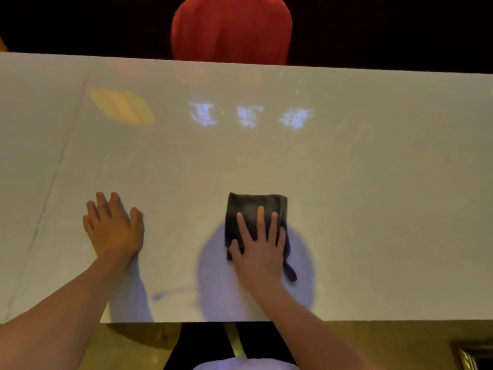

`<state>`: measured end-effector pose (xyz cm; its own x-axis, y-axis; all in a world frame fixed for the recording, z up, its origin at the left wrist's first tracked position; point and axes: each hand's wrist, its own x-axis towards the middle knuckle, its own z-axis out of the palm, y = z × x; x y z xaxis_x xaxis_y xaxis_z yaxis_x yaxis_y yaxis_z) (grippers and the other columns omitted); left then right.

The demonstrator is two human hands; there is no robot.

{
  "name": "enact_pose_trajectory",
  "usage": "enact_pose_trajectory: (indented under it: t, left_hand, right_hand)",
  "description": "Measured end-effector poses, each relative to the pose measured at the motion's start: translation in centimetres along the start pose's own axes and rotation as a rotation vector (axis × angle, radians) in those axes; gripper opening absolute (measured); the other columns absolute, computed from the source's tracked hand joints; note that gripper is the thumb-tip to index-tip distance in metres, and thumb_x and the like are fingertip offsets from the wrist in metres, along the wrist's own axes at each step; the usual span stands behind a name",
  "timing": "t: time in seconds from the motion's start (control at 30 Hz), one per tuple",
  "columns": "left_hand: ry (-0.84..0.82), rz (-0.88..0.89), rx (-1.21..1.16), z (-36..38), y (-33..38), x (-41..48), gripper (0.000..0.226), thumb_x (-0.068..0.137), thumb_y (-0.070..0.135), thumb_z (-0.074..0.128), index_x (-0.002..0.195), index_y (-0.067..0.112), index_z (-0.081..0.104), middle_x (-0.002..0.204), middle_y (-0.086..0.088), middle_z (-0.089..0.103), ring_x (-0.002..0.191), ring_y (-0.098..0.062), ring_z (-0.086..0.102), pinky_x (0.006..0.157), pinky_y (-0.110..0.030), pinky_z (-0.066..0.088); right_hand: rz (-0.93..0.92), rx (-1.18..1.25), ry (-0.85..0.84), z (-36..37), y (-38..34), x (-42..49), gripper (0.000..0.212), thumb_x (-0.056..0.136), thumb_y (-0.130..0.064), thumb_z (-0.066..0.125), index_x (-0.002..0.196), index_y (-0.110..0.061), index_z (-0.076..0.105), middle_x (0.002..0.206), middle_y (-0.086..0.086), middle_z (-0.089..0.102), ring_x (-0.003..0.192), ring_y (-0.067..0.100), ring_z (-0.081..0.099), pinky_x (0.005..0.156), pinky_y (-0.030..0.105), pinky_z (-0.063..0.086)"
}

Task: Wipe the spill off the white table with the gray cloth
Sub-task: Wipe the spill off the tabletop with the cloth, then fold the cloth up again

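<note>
A: Cloth point(254, 209) first: what does it look like?

B: Dark gray, folded into a rough rectangle, soft and slightly fuzzy at the edges. One corner trails out as a small tail past the wrist side of the right hand point(260, 249).

A: Where is it?

B: Flat on the table point(373, 209), toward the near edge, a little right of the table's middle. Its near half lies over a round bluish patch on the table (shadow or wet film, I cannot tell which).

A: How is it held?

B: Not gripped. The right hand lies on it palm down, fingers point(261, 217) spread and straight, pressing its near half to the table; the far half shows bare beyond the fingertips.

A: And the other hand?

B: The left hand point(114, 228) rests flat on the table, open, fingers together, holding nothing, well apart from the cloth on its left.

A: Anything else on the table?

B: Beyond the cloth, toward the far edge, three blurred whitish marks point(250, 116) in a row and an orange-yellow oval glow point(121, 106) to their left. Past the far edge stands a red rounded shape point(232, 30).
</note>
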<state>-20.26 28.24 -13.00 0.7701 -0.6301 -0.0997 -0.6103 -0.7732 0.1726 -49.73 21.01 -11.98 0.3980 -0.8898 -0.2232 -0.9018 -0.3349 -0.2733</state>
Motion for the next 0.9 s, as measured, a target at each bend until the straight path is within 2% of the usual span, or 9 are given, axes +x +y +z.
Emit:
enact_pose_trajectory:
  t: [0.1,0.23,0.33,0.5,0.6,0.73,0.8,0.83,0.9]
  left_hand:
    - [-0.073,-0.156,-0.087,-0.4,5.0,-1.6,0.071,0.097,0.045,0.034,0.154,0.004,0.024,0.165,-0.024,0.013,0.152,-0.044,0.005,0.121,-0.055,0.006]
    - [-0.185,0.112,-0.067,-0.8,10.8,-5.9,0.064,0.101,0.047,0.036,0.152,0.008,0.033,0.164,-0.02,0.019,0.149,-0.042,0.016,0.122,-0.05,0.015]
    - [-0.275,0.268,-0.134,-0.6,14.8,-10.0,0.055,0.096,0.05,0.046,0.136,0.012,0.051,0.151,-0.015,0.037,0.134,-0.037,0.034,0.11,-0.047,0.032]
    - [-0.353,0.104,-0.306,-1.3,17.8,-12.8,0.02,0.09,0.022,0.056,0.106,0.01,0.059,0.115,-0.011,0.058,0.106,-0.032,0.052,0.087,-0.041,0.048]
    - [-0.469,-0.021,-0.687,-3.4,18.6,-12.1,0.009,0.093,0.013,0.058,0.088,0.013,0.05,0.087,-0.006,0.059,0.086,-0.028,0.057,0.072,-0.037,0.049]
    - [-0.742,-0.235,-1.26,-8.0,18.4,-11.2,0.014,0.097,0.013,0.059,0.107,0.005,0.06,0.102,-0.015,0.068,0.093,-0.027,0.064,0.056,-0.027,0.057]
    - [-0.859,-0.266,-1.436,-10.1,17.8,-10.0,0.027,0.095,0.013,0.06,0.12,0.004,0.062,0.117,-0.02,0.068,0.109,-0.035,0.063,0.068,-0.037,0.061]
    - [-0.893,-0.246,-1.471,-11.1,17.3,-9.2,0.032,0.095,0.012,0.059,0.126,0.004,0.06,0.124,-0.022,0.066,0.117,-0.039,0.061,0.081,-0.044,0.06]
    - [-0.925,-0.204,-1.537,-13.3,16.3,-7.3,0.037,0.095,0.007,0.057,0.131,0.001,0.057,0.131,-0.025,0.061,0.126,-0.041,0.056,0.102,-0.053,0.049]
  right_hand:
    - [-0.245,0.009,-0.119,-0.3,0.9,-2.4,0.06,0.096,-0.054,0.035,0.155,-0.043,0.031,0.17,0.005,0.01,0.155,0.036,0.001,0.123,0.054,0.006]
    - [-0.393,-0.145,-0.31,-2.7,4.8,-1.4,0.063,0.097,-0.064,0.012,0.157,-0.049,0.008,0.169,-0.005,-0.014,0.154,0.027,-0.019,0.125,0.048,0.0]
    - [-0.364,-0.22,-0.328,-4.6,5.9,-1.1,0.06,0.099,-0.063,0.018,0.157,-0.048,0.014,0.171,-0.003,-0.001,0.156,0.029,-0.001,0.119,0.051,0.018]
    - [-0.284,-0.071,-0.207,-6.3,6.2,-1.5,0.048,0.098,-0.043,0.045,0.146,-0.038,0.051,0.161,-0.001,0.037,0.139,0.036,0.032,0.097,0.04,0.049]
    - [-0.107,0.226,-0.249,-7.1,5.9,0.1,0.057,0.095,-0.041,0.055,0.15,-0.029,0.044,0.153,0.0,0.039,0.134,0.03,0.034,0.101,0.037,0.047]
    - [0.261,1.033,-0.222,-9.2,5.3,3.0,0.093,0.082,-0.024,0.081,0.158,-0.019,0.027,0.156,0.009,0.037,0.135,0.035,0.049,0.102,0.046,0.053]
    - [0.371,1.369,-0.424,-10.9,5.2,4.3,0.11,0.072,-0.032,0.09,0.159,-0.025,0.023,0.159,0.006,0.036,0.122,0.034,0.061,0.082,0.042,0.062]
    - [0.353,1.417,-0.531,-12.0,4.9,4.9,0.112,0.066,-0.039,0.093,0.157,-0.025,0.029,0.153,0.004,0.047,0.113,0.031,0.067,0.075,0.039,0.063]
    - [0.273,1.452,-0.64,-13.7,3.5,6.3,0.104,0.061,-0.045,0.092,0.15,-0.02,0.043,0.131,0.005,0.068,0.11,0.03,0.069,0.081,0.04,0.06]
